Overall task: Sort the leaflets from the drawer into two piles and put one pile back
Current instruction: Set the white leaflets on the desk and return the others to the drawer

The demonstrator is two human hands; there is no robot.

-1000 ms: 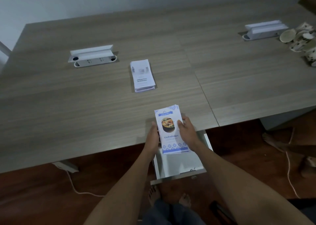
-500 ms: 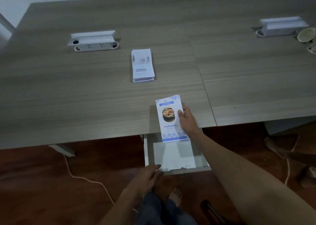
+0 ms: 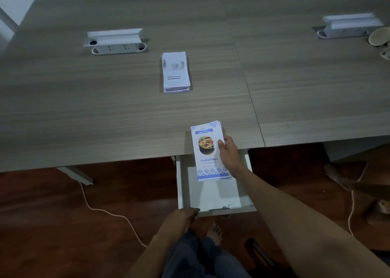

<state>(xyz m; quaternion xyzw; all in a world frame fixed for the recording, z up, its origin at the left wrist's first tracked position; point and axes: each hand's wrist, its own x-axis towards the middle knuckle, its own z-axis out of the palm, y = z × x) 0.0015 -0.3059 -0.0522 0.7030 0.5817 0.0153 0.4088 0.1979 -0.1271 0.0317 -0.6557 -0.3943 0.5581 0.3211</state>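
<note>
My right hand (image 3: 230, 153) grips a pile of blue-and-white food leaflets (image 3: 207, 151) by its right edge, held over the table's front edge and the back of the open white drawer (image 3: 180, 185). My left hand (image 3: 181, 216) rests on the drawer's front lip at its left corner, fingers curled over it. A second pile of white leaflets with dark text (image 3: 175, 72) lies flat on the wooden table (image 3: 105, 109), further back near the middle. The drawer bottom shows a white sheet.
A raised white socket box (image 3: 115, 41) stands at the back left and another (image 3: 350, 25) at the back right, beside pale cups (image 3: 379, 36). A white cable (image 3: 105, 212) runs across the red-brown floor. Another person's bare foot (image 3: 337, 176) is at right.
My left hand let go of the food leaflets and dropped to the drawer's front lip. The drawer now stands further out. My right hand still holds the pile.
</note>
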